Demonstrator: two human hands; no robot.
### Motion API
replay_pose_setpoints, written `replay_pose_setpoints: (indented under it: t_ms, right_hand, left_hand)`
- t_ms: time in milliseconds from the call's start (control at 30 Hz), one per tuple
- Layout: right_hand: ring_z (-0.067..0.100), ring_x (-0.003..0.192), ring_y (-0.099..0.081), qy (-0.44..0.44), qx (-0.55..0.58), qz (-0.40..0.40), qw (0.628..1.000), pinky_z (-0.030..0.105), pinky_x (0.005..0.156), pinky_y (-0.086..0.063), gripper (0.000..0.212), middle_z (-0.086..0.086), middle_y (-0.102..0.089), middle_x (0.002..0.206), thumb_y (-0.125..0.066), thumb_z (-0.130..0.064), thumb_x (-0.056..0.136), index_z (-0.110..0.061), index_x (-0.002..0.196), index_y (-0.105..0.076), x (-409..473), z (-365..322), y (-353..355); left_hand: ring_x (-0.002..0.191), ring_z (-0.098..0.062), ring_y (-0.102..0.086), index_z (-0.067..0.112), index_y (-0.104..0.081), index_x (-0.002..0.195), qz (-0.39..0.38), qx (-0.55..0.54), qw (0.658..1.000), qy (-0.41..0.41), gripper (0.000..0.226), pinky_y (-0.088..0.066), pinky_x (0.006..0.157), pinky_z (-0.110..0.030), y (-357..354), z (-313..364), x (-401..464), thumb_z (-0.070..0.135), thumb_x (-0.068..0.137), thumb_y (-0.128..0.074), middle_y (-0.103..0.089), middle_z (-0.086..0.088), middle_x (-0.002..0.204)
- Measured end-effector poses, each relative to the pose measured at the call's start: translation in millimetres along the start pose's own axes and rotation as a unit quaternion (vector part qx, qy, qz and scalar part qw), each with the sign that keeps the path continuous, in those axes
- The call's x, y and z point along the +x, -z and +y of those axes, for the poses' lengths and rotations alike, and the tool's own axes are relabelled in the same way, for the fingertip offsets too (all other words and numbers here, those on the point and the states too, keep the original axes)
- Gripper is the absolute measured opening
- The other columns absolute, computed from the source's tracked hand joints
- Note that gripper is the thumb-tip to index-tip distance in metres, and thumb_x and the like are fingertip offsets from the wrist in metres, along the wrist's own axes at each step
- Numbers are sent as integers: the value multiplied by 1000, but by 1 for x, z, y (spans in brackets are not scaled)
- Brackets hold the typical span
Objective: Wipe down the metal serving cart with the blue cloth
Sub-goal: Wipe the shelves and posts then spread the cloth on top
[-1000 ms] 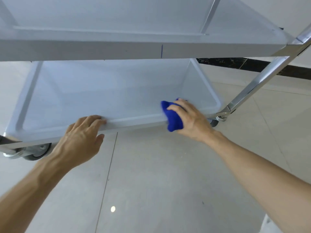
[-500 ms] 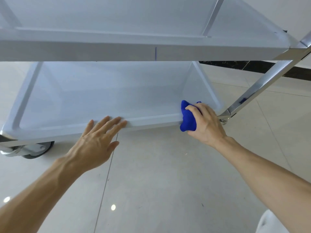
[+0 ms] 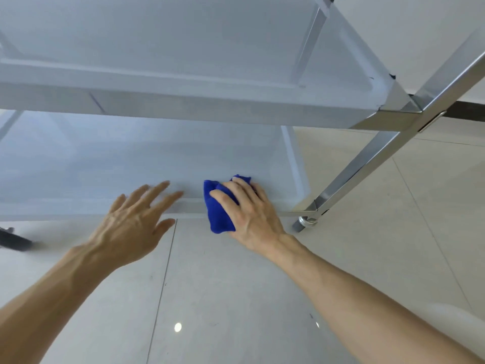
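Note:
The metal serving cart fills the upper half of the view, with an upper shelf (image 3: pixel 183 106) above and a lower shelf (image 3: pixel 105 164) beneath it. My right hand (image 3: pixel 252 214) grips the bunched blue cloth (image 3: pixel 217 208) and holds it against the front rim of the lower shelf, towards its right end. My left hand (image 3: pixel 133 222) is spread with straight fingers just left of the cloth, fingertips at the same rim; it is motion-blurred.
A shiny square cart leg (image 3: pixel 367 164) slants down at the right to a caster (image 3: pixel 304 222). Part of another dark wheel (image 3: pixel 13 240) shows at the left edge. Pale glossy floor tiles (image 3: pixel 236 298) lie below. A dark skirting strip (image 3: pixel 467 111) runs along the wall.
The view has moved closer and to the right. My left hand has let go of the rim, opened and slid right toward the cloth. My right hand still rubs the cloth along the front rim.

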State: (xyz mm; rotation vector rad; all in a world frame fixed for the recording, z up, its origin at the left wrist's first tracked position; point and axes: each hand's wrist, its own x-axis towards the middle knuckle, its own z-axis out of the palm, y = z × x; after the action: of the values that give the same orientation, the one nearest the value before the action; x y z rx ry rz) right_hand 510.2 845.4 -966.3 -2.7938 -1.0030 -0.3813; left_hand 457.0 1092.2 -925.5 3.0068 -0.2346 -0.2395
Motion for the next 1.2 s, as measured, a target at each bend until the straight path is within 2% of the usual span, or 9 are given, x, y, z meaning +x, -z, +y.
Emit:
replay_pose_setpoints:
  t_ms: [100,300,533,633,733,867,933,1067,1200]
  right_hand:
    - [32,137,-47,5,8,-25,1000,54,111,-37,72,10,-56,139,-79,-12,68,-17,136,-58,-4,11,7]
    - [32,141,-39,-75,-17,-74,994,53,114,-33,79,12,-50,142,-80,-3,68,-15,140,-52,-28,61,28]
    - [29,121,-45,-192,61,-92,975,34,94,-39,85,5,-46,132,-70,8,70,-23,144,-41,-38,82,44]
    - [19,117,-48,-240,214,-48,946,22,87,-36,73,-1,-49,130,-72,1,75,-23,139,-45,-51,77,57]
    - [0,97,-56,-307,372,19,875,10,72,-41,61,-20,-57,111,-73,-2,70,-37,116,-53,-63,73,74]
    - [16,58,-58,-400,514,85,754,21,47,-43,59,-14,-67,108,-73,-8,67,-47,104,-49,-73,80,92]
    - [19,56,-59,-425,533,127,720,25,48,-45,58,-14,-68,106,-74,-11,66,-46,107,-51,-80,83,98]
    - [14,72,-68,-441,499,272,694,21,55,-51,62,-13,-70,100,-86,-21,66,-40,112,-50,-90,86,121]
    - [10,97,-66,-372,465,375,711,19,69,-56,80,-12,-58,121,-92,-23,69,-31,132,-43,-74,94,151]
  left_hand:
    - [150,-32,-13,50,3,153,-60,66,996,21,62,-32,111,-56,-5,3,11,58,99,-28,4,13,165]
    - [151,-25,-11,53,5,151,-88,69,993,25,68,-31,111,-60,4,0,22,50,100,-39,8,18,165]
    - [150,-20,-17,44,-7,154,-100,82,991,15,62,-25,117,-50,21,16,40,45,102,-40,-4,13,165]
    - [142,-19,-36,34,-24,153,-51,49,997,-37,55,-29,116,-36,42,39,43,42,102,-42,-25,8,161]
    - [112,-17,-62,34,-39,147,27,-21,993,-117,47,-49,93,-33,78,78,48,37,101,-46,-49,13,144]
    - [77,-22,-67,30,-61,125,181,-88,946,-254,28,-56,62,-39,130,141,46,25,101,-48,-70,11,106]
    - [73,-23,-64,23,-66,119,245,-98,909,-324,25,-55,56,-39,155,167,46,19,100,-50,-71,7,98]
    - [90,-31,-61,11,-66,119,332,-105,868,-353,26,-50,75,-48,184,199,53,11,99,-50,-69,-5,105]
    - [121,-30,-49,19,-49,140,315,-47,915,-250,44,-38,100,-45,182,214,66,32,98,-48,-52,-3,138]
